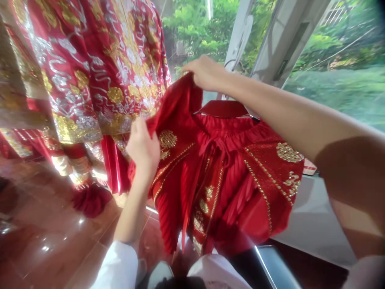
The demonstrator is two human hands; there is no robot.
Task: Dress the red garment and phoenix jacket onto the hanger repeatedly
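Observation:
A red pleated skirt (234,184) with gold beaded lines and gold embroidery hangs in front of me. A tied red cord sits at the middle of its gathered waist. My left hand (143,146) is closed on the edge of its red cloth at the left. Higher up, my right hand (206,74) pinches a raised part of the same cloth, which is stretched between both hands. My right forearm passes over the skirt's upper right side. Parts of the fingertips are hidden by the folds.
Red jackets (120,68) with gold and silver embroidery hang close by on the left. Behind stands a window with a white frame (288,40). A flat dark object with a shiny edge (276,265) lies low at the right. The floor (45,241) is reddish-brown tile.

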